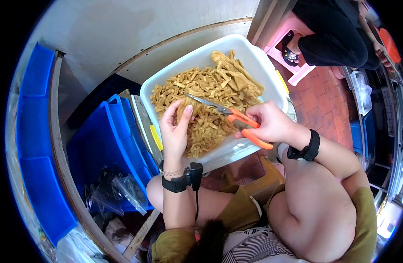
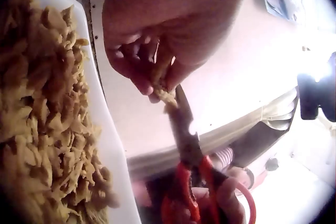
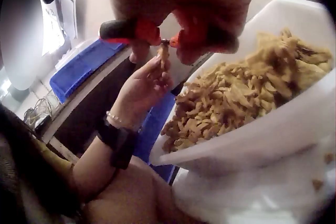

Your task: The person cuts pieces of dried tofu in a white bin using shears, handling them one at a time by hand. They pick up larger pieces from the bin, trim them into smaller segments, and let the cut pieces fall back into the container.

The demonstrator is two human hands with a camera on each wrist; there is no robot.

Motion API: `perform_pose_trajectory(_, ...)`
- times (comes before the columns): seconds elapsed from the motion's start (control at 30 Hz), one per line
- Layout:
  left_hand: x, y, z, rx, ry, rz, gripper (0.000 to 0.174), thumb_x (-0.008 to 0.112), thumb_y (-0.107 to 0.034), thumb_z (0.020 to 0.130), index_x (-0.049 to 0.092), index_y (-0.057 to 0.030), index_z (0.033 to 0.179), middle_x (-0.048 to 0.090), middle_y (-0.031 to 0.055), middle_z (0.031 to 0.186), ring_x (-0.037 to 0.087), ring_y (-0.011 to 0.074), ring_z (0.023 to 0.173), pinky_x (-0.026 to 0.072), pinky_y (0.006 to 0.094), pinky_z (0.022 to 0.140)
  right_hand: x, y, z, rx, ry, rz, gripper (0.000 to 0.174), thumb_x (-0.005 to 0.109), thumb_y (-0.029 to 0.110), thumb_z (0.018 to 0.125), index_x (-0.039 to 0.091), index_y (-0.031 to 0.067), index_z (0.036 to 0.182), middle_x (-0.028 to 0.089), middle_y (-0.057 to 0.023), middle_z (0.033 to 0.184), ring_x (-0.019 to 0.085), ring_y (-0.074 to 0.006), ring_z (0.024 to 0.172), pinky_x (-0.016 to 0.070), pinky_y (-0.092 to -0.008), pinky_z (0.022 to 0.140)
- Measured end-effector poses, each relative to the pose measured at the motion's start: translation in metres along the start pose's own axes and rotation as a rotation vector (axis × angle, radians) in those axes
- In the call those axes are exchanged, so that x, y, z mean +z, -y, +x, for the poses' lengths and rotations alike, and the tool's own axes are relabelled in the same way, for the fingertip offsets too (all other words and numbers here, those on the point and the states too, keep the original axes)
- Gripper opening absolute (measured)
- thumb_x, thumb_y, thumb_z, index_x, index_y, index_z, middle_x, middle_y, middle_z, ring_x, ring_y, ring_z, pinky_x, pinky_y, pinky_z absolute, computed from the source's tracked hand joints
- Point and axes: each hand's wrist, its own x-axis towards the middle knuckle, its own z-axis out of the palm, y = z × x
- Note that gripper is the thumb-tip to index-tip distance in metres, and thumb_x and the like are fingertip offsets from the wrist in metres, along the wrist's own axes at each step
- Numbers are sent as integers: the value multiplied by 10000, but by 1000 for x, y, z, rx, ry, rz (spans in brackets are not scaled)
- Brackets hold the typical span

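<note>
My left hand (image 1: 175, 131) pinches a small tan, soft-looking food piece (image 2: 165, 95) between thumb and fingers, over the left part of a white plastic tub (image 1: 268, 74). My right hand (image 1: 271, 121) holds orange-handled scissors (image 1: 214, 105), with fingers in and around the handle loops. Their blades point left toward the left hand. In the left wrist view, they reach right up to the pinched piece. Below both hands, a heap of tan strips (image 1: 197, 83) fills much of the tub. Larger folded tan pieces (image 1: 238, 76) lie at its far right.
Blue plastic bins (image 1: 96, 131) stand to the left, with clear plastic bags (image 1: 129, 193) by them. A pale wall (image 1: 166, 26) rises behind the tub. At the upper right, another person sits near a pink stool (image 1: 300, 74) on red floor tiles (image 1: 317, 101).
</note>
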Motion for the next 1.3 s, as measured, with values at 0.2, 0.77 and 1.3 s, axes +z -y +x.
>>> perform_pose_trajectory(0.2, 4, -2, -9, -6, 203, 231, 270, 689, -111, 862, 635, 46, 1074, 672, 68, 948, 601, 108, 867, 481, 251, 796, 3, 8, 1, 55, 67, -17, 459, 803, 376, 733, 503, 38, 655, 486, -39, 558, 435, -118, 531, 384, -305, 526)
perform_pose_trajectory(0.77, 0, 9, 3, -92, -3, -62, 270, 592, -174, 940, 572, -14, 1156, 635, 30, 1023, 595, 100, 889, 493, 250, 753, 2, 4, 4, 116, 23, 74, 500, 758, 455, 762, 545, 27, 612, 517, -68, 507, 501, -140, 483, 413, -306, 500)
perform_pose_trajectory(1.3, 10, 13, 1, -86, -94, -204, 209, 588, -165, 946, 544, -31, 1099, 612, 33, 1006, 566, 89, 892, 503, 257, 750, -3, 8, 3, 56, 92, -164, 564, 693, 599, 740, 584, 48, 688, 566, -130, 574, 591, -299, 561, 449, -375, 544)
